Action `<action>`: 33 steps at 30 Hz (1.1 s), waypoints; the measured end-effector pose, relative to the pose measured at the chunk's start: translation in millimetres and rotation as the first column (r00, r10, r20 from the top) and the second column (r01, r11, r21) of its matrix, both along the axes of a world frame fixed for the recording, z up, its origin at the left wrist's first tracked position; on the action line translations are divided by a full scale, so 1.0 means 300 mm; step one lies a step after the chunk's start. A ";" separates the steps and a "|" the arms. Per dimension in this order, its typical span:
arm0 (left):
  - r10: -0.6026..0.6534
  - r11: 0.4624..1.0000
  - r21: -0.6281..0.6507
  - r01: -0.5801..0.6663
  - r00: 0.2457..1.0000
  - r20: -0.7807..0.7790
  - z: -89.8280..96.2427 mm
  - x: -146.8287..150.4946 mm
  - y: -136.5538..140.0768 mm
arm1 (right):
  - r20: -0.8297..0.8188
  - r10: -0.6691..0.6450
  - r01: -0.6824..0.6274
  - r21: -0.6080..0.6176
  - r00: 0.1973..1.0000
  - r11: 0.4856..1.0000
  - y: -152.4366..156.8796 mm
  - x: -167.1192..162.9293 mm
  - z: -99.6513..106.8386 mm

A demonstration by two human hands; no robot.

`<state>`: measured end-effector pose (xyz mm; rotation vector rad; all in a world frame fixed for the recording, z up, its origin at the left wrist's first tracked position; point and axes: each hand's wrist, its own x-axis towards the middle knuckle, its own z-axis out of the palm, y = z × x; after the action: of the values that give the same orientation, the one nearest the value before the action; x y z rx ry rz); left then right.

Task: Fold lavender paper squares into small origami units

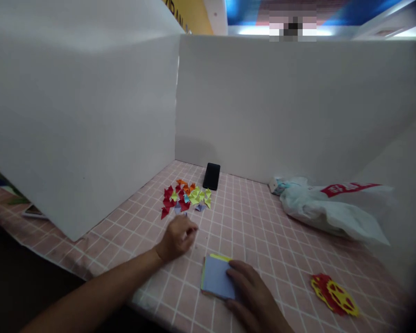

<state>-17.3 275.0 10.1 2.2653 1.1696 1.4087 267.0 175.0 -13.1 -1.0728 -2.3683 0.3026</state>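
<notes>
My right hand (253,296) is at the right side of a stack of square coloured paper (218,276), its fingers over the edge. The top sheet is pale blue-purple, with yellow and green edges peeking out beneath. Left of the stack, my left hand (176,238) is closed, fingers curled together; whatever may be in them is hidden. Just beyond it lies a group of small folded paper pieces (185,198) in red, orange, yellow, light blue and purple. A purple tip shows right behind the left hand's knuckles; I cannot tell if it is held.
A black phone (211,176) lies behind the folded pieces. On the right are a white plastic bag (326,208) and red and yellow cut-out shapes (334,295). White panels (263,101) enclose the pink tiled-pattern table (249,217) at the left and back.
</notes>
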 end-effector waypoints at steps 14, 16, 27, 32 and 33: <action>-0.403 0.910 -0.171 0.377 0.902 -0.154 -0.018 -0.024 0.004 | -0.046 -0.099 0.098 -0.020 0.994 0.995 0.034 -0.071 0.077; -0.397 0.915 -0.155 0.374 0.902 -0.170 -0.016 -0.021 0.001 | -0.046 -0.081 0.082 0.010 0.996 0.997 0.032 -0.071 0.075; -0.508 0.861 -0.201 0.467 0.798 -0.323 -0.006 0.046 -0.115 | -0.023 -0.056 0.058 0.122 0.998 0.991 0.035 -0.074 0.040; -0.489 0.872 -0.254 0.419 0.778 -0.395 0.008 0.068 -0.147 | -0.002 -0.050 0.050 0.105 0.999 0.993 0.028 -0.064 0.050; -0.474 0.880 -0.255 0.401 0.775 -0.418 0.015 0.070 -0.154 | -0.004 -0.046 0.047 0.106 0.999 0.993 0.027 -0.061 0.052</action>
<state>3.7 228.8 14.5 2.6137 0.7306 0.5868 248.7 183.1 2.4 -1.0753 -2.3259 0.1589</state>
